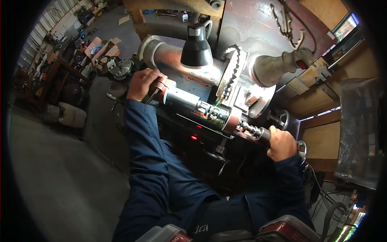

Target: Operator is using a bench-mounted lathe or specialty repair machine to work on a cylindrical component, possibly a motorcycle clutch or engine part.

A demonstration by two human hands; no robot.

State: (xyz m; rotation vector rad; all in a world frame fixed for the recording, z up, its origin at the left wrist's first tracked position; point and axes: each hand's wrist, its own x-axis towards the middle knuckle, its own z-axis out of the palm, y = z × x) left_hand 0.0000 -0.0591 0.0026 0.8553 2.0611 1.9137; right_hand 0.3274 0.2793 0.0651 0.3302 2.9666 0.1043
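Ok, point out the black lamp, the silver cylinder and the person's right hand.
Black lamp (196,47): head view, front of its shade.
Silver cylinder (182,99): head view, middle of its curved side.
Right hand (282,143): head view, back of the hand.

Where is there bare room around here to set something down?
Bare grey floor shows between the pale tank and the left sleeve; a smaller patch lies between the cardboard boxes and the wooden frame. The machine is crowded: metal parts line the space between left hand and right hand, with the black lamp and segmented hose beyond.
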